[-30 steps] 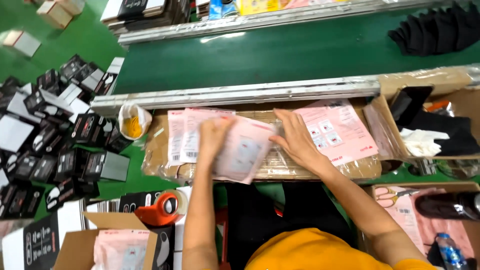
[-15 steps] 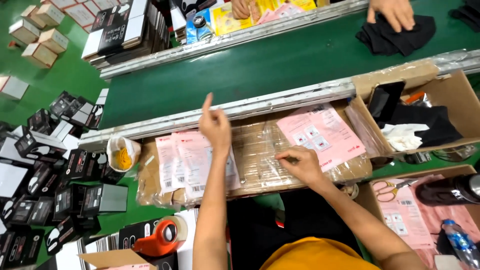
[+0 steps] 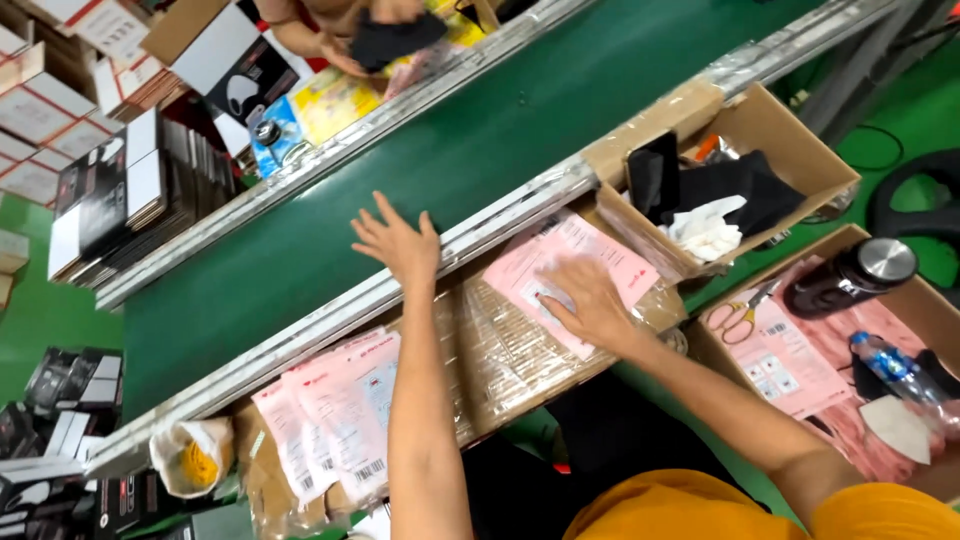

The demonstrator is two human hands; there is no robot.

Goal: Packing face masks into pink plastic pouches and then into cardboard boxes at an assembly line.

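Head view, and your left hand (image 3: 397,240) is out over the near edge of the green conveyor belt (image 3: 420,175), fingers spread wide, palm down, gripping nothing. Your forearm crosses the metal rail (image 3: 330,312) that runs along the belt's near side. Your right hand (image 3: 585,300) lies flat on the pink mailer stack (image 3: 560,262) at the right end of the taped-up cardboard work surface (image 3: 505,350), fingers loose and pressing the top sheet, not closed around it. That stack sits just beside the rail, with the hand covering its lower part.

To your left on the same surface lies a second pile of pink mailers (image 3: 335,410), fanned out, barcodes showing, untouched and well apart from both hands. A small white bag with something yellow inside (image 3: 192,458) sits near its far end.

On your right, an open cardboard box (image 3: 800,150) holds black fabric (image 3: 720,185) and a white glove (image 3: 705,230). Below it, a second box carries more pink mailers (image 3: 775,355), yellow-handled scissors (image 3: 738,318), a dark flask with a metal lid (image 3: 850,278) and a water bottle (image 3: 890,365).

Across the belt, another person's hands (image 3: 345,40) hold a black item. Stacks of flat boxes (image 3: 130,190) stand at the far left.
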